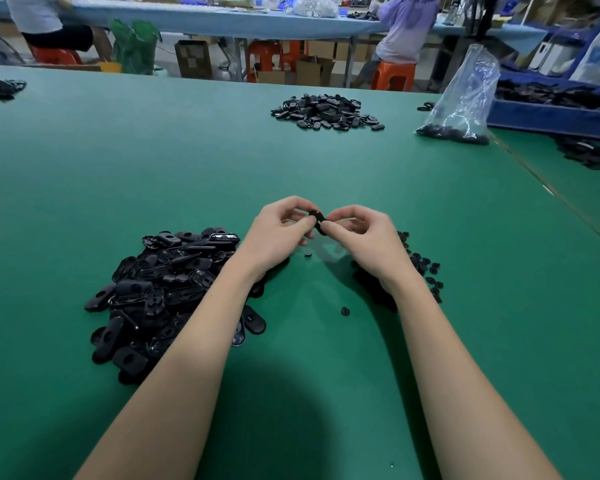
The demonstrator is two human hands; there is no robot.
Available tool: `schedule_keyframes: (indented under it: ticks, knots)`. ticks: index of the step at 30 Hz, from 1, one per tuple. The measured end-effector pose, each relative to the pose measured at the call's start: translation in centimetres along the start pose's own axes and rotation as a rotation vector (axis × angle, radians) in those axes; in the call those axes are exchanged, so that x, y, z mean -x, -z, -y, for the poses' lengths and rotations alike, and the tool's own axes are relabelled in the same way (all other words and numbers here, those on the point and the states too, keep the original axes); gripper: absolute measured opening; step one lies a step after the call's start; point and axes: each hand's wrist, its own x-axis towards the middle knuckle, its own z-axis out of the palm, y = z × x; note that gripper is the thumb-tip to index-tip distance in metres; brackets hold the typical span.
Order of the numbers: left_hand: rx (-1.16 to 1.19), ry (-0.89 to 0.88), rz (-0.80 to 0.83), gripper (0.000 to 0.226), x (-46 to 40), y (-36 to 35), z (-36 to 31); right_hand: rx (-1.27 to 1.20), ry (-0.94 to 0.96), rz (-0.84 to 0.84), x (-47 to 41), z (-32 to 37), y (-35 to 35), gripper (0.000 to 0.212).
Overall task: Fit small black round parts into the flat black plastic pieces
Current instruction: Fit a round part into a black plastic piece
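A heap of flat black plastic pieces (pixel 167 292), glossy ovals with slotted holes, lies on the green worktop (pixel 84 168) at the left, partly hidden by the left forearm. The left hand (pixel 278 233) and right hand (pixel 361 240) meet above the worktop, each grip clamped on one flat black piece (pixel 317 221) pinched between their fingertips. Two small round parts (pixel 345 311) lie loose below the hands. More small round parts (pixel 426 268) lie in a heap behind the right wrist. Farther back sit another black pile (pixel 328 111) and a clear bag (pixel 465 98).
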Motion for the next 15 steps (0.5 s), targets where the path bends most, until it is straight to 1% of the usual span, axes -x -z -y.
schedule_keyframes:
  ticks: [2, 3, 5, 7, 9, 13, 15]
  knots:
    - [0.035, 0.028, -0.062, 0.012, -0.1, 0.1, 0.3, 0.248, 0.063, -0.039, -0.1, -0.1, 0.0, 0.009]
    - [0.047, 0.044, -0.092, 0.013, -0.2, 0.2, 0.5, 0.366, 0.091, -0.031, -0.1, 0.0, 0.0, 0.008]
    - [0.087, 0.075, -0.141, 0.012, -0.4, 0.4, 0.7, 0.517, 0.097, 0.040, 0.1, 0.3, -0.1, 0.010]
    - [0.137, 0.092, -0.174, 0.011, -0.5, 0.7, 0.8, 0.584, 0.074, 0.108, 0.4, 0.4, -0.6, 0.015]
    - [0.157, 0.088, -0.198, 0.010, -0.6, 0.9, 0.8, 0.613, 0.079, 0.142, 0.6, 0.3, -1.1, 0.018]
    - [0.187, 0.075, -0.199, 0.014, -0.6, 1.0, 0.7, 0.666, 0.113, 0.129, 0.6, 0.3, -1.5, 0.006]
    - [0.206, 0.075, -0.189, 0.016, -0.5, 0.9, 0.7, 0.673, 0.108, 0.140, 0.5, 0.4, -1.5, 0.005]
